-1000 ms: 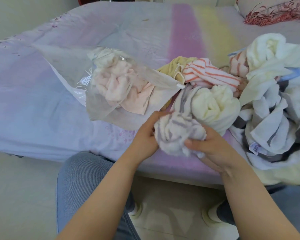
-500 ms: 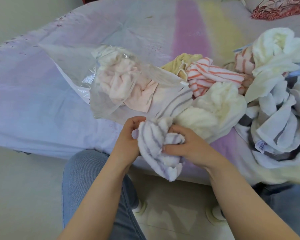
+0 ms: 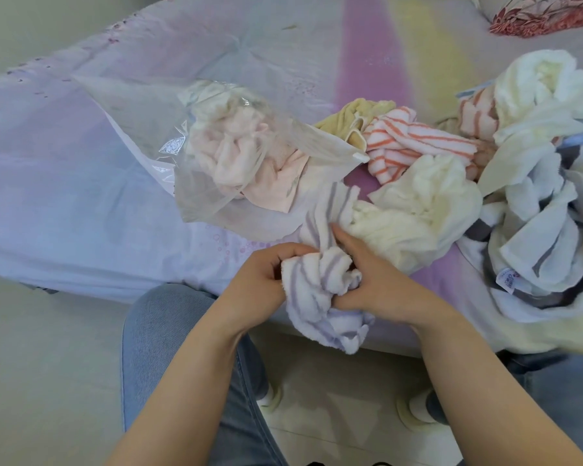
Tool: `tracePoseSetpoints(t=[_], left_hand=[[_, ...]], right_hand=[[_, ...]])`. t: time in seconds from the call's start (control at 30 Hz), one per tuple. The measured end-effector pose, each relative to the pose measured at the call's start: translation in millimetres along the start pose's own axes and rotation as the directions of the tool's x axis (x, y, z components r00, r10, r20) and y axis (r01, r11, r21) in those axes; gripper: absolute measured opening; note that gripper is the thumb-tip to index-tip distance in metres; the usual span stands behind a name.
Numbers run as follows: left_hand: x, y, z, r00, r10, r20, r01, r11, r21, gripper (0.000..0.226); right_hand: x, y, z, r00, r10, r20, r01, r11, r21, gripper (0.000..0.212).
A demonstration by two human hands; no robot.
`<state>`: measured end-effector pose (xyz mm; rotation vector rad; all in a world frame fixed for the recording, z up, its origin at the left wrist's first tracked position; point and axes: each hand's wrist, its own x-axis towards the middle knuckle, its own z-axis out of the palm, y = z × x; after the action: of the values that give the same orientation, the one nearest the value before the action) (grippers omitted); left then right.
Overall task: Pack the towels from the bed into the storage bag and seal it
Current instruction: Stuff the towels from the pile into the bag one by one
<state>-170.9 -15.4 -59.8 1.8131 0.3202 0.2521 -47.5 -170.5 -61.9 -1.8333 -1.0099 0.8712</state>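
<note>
A white towel with purple stripes [image 3: 320, 290] is bunched between both hands at the bed's front edge. My left hand [image 3: 266, 280] grips its left side; my right hand [image 3: 381, 284] grips its right side, fingers curled into the cloth. Just beyond lies the clear storage bag [image 3: 196, 153], mouth toward me, with pale pink and cream towels [image 3: 236, 149] inside. A cream towel [image 3: 418, 210], an orange-striped towel [image 3: 414, 142], a yellow towel [image 3: 347, 119] and a heap of white and grey towels [image 3: 546, 203] lie to the right.
The bed [image 3: 64, 196] has a pastel lilac, pink and yellow sheet. A red floral pillow [image 3: 546, 15] sits at the far right corner. My knees in jeans [image 3: 169, 331] and the tiled floor are below the bed's edge.
Both hands have drawn the purple-striped towel toward me and off the bed's edge, reworking their grip so one end now hangs down.
</note>
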Motion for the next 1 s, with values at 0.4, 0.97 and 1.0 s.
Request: tracePoseSetpoints(t=[0.4, 0.97, 1.0], left_hand=[[-10, -1, -4, 0.89, 0.154, -0.429, -0.204, 0.976, -0.072, 0.026], [28, -42, -18, 0.811, -0.125, -0.572, 0.297, 0.93, 0.218, 0.055], [27, -42, -17, 0.802, -0.101, -0.589, 0.283, 0.932, 0.226, 0.051]], right_hand=[[27, -28, 8, 0.985, -0.167, -0.051, 0.174, 0.968, 0.183, 0.025], [81, -19, 29, 0.853, -0.347, -0.39, -0.039, 0.703, -0.71, 0.064], [80, -17, 32, 0.863, -0.332, -0.38, -0.058, 0.683, -0.728, 0.062]])
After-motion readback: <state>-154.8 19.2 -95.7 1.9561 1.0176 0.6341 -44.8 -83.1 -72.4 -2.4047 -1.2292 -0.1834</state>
